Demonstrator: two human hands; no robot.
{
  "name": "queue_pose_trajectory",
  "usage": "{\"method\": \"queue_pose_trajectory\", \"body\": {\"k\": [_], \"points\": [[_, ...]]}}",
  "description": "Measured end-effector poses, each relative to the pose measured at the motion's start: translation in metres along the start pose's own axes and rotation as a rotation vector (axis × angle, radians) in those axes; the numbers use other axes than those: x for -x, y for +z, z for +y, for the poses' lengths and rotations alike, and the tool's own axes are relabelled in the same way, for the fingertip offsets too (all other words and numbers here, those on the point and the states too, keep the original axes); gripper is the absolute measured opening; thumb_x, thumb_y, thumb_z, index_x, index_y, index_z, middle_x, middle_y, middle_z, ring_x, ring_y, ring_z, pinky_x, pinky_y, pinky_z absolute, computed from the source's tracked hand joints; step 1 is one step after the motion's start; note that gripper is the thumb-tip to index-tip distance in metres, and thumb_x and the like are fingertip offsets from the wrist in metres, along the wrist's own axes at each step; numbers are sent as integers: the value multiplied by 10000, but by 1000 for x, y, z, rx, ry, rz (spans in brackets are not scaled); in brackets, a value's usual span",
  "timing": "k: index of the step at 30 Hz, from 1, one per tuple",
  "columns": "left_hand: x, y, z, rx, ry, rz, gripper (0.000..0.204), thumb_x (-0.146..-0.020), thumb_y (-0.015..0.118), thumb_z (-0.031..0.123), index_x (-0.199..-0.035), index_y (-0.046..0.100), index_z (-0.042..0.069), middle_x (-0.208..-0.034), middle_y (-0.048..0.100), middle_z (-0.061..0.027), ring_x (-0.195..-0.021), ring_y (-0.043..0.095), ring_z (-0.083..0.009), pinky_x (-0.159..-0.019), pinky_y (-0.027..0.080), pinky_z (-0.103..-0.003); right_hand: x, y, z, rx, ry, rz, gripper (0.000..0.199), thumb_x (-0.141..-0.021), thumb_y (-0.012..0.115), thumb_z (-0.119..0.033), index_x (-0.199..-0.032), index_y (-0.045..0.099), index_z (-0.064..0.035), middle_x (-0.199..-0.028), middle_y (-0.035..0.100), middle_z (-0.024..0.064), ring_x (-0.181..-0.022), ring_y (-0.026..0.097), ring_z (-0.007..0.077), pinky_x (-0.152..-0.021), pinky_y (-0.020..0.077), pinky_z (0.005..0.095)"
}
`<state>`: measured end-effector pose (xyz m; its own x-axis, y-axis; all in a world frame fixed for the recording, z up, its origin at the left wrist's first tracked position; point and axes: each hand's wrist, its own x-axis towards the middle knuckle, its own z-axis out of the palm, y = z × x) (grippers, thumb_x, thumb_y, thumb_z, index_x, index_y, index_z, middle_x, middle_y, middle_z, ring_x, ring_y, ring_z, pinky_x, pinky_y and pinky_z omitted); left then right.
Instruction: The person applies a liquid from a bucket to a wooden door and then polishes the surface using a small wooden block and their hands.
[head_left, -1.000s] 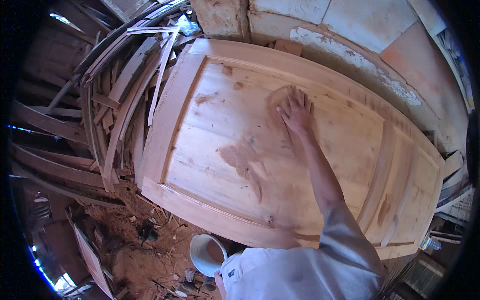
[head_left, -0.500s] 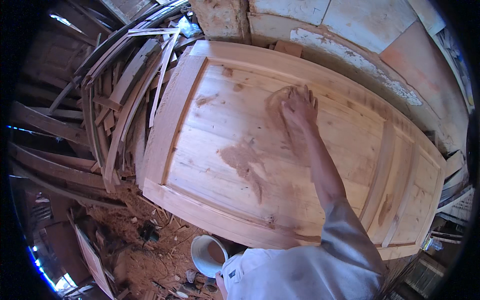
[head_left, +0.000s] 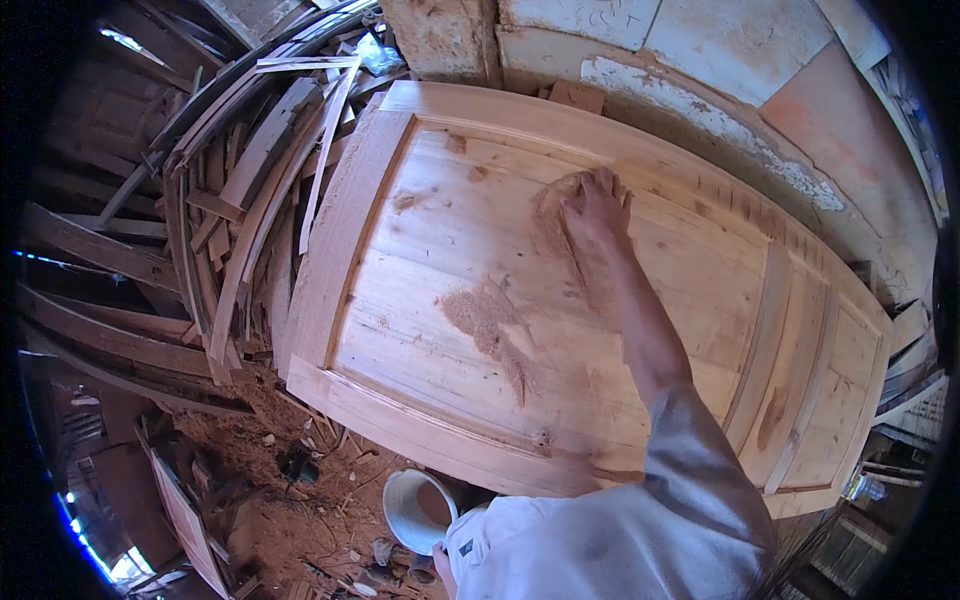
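Observation:
A large pale wooden panelled door [head_left: 460, 200] lies flat in front of me. My right hand [head_left: 600, 205] is pressed on its big panel near the far side, palm down, with the fingers slightly bent. Nothing shows gripped in it; what lies under the palm is hidden. Brown sawdust [head_left: 555, 205] is smeared right beside the fingers. A second patch of sawdust [head_left: 490, 325] spreads over the middle of the panel. Low in view, only a sliver of my left hand [head_left: 443, 565] shows by my clothing, near a white bucket [head_left: 405, 510]; its fingers cannot be made out.
Scrap wood strips [head_left: 240, 200] are heaped against the door's left end. Beyond its far edge stands a wall with flaking paint [head_left: 710, 120]. The ground [head_left: 300, 520] at lower left carries sawdust and debris. A plastic bottle [head_left: 870, 488] lies near the right end.
My right hand has shifted slightly left and away from me over the sawdust, its fingers now closer together and more bent. The door and the bucket look unmoved.

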<state>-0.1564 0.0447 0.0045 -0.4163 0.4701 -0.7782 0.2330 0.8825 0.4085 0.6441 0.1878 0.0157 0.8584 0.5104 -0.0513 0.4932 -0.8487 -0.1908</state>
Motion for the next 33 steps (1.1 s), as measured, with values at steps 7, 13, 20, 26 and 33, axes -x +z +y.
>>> {"method": "queue_pose_trajectory", "body": {"k": [7, 13, 20, 26, 33], "points": [[-16, -7, -12, 165, -82, -49, 341, -797, 546, 337, -859, 584, 3, -841, 591, -115, -796, 536, -239, -762, 436, -364, 35, 3, -3, -70, -19, 108, 705, -842, 487, -598, -1408, 374, -193, -1508, 223, 145, -1367, 233, 395, -1093, 175, 585], [-23, -8, -16, 203, -51, -80, 341, -790, 553, 330, -870, 584, 0, -855, 589, -124, -800, 537, -244, -760, 438, -365, 5, -12, -7, -22, 30, 109, 696, -834, 522, -575, -1397, 392, -187, -1510, 215, 143, -1374, 218, 378, -1093, 189, 566], [-28, -8, -18, 72, 2, -59, 355, -791, 553, 330, -895, 585, -8, -864, 587, -129, -802, 537, -247, -759, 439, -364, 22, -19, -1, -5, 78, 48, 692, -850, 515, -576, -1416, 353, -212, -1496, 251, 136, -1376, 227, 343, -1099, 202, 534], [-43, -19, -37, 186, -129, -17, 377, -796, 550, 335, -931, 585, -15, -881, 593, -138, -819, 545, -252, -765, 447, -367, 169, -6, 38, 121, 186, 118, 636, -830, 588, -416, -1401, 392, -214, -1403, 385, 141, -1236, 409, 325, -949, 388, 496], [-6, 4, 6, 129, -121, -57, 353, -851, 510, 299, -1006, 564, -14, -928, 595, -120, -882, 533, -214, -829, 436, -327, 201, 24, 66, 15, 92, 297, 515, -846, 577, -184, -1348, 464, -183, -1195, 487, 169, -990, 527, 344, -780, 489, 447]]}}
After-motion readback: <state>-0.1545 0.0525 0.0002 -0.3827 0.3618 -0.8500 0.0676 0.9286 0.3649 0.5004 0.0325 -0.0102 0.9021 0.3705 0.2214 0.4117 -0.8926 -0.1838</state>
